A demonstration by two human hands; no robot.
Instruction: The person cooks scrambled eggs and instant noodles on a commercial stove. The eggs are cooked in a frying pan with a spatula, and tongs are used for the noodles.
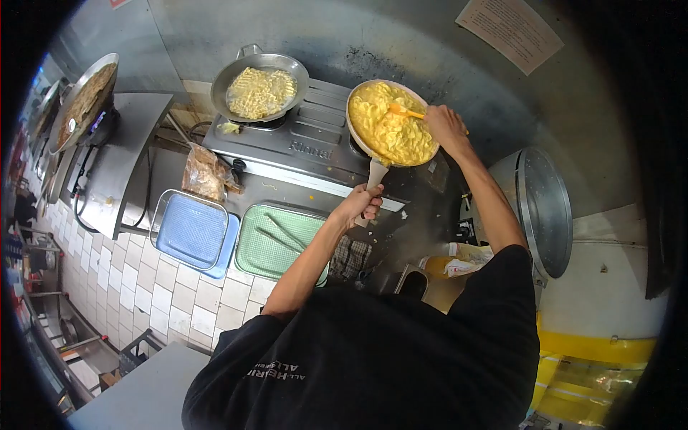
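My left hand (pixel 360 206) is wrapped round the pale handle (pixel 376 174) of a frying pan. Soft yellow scrambled eggs (pixel 383 136) fill that pan, which sits at the right side of the stove. An orange spatula (pixel 407 111) is gripped in my right hand (pixel 446 125), its blade resting in the eggs near the pan's right side. On the left side of the stove stands a metal wok-like pan (pixel 301 74) with a block of noodles (pixel 261 93) in clear liquid.
In front of the stove (pixel 308 136) lie a blue tray with a wire basket (pixel 190 229) and a green-lined tray (pixel 265 244) holding tongs (pixel 283 236). A clear bag of brown food (pixel 204 172) lies beside them. A big metal pot (pixel 548 215) stands at right.
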